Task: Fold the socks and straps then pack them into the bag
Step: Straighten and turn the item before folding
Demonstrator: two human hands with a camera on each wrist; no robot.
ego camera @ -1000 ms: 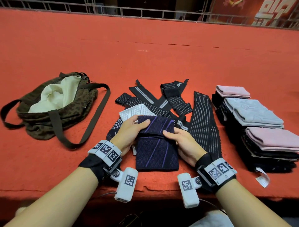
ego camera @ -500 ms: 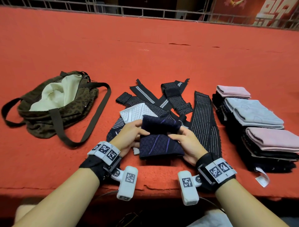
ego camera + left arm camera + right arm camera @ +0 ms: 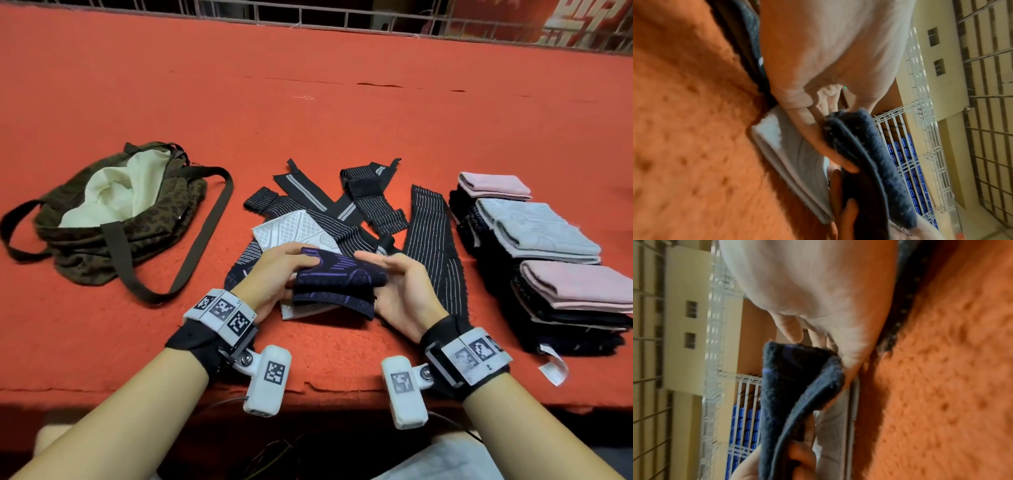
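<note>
table (image 3: pixel 342 120) covered in red-orange felt, a few small tears in it toward the far edge; metal railing (image 3: pixel 342 15) runs behind it; white wire mesh fence (image 3: pixel 898 129) and what look like rows of blue seats (image 3: pixel 914 178) beyond, blurry; beige wall with small windows (image 3: pixel 690 309)

I can read no words or numbers anywhere. My wrist bands (image 3: pixel 222 310) carry only black-and-white square code markers, and the white tag (image 3: pixel 553 370) on the sock pile looks blank.

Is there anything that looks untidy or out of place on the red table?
Yes: the black straps lie crossed in a loose, unfolded heap, unlike the neat folded stack on the right. The bag gapes open.
</note>
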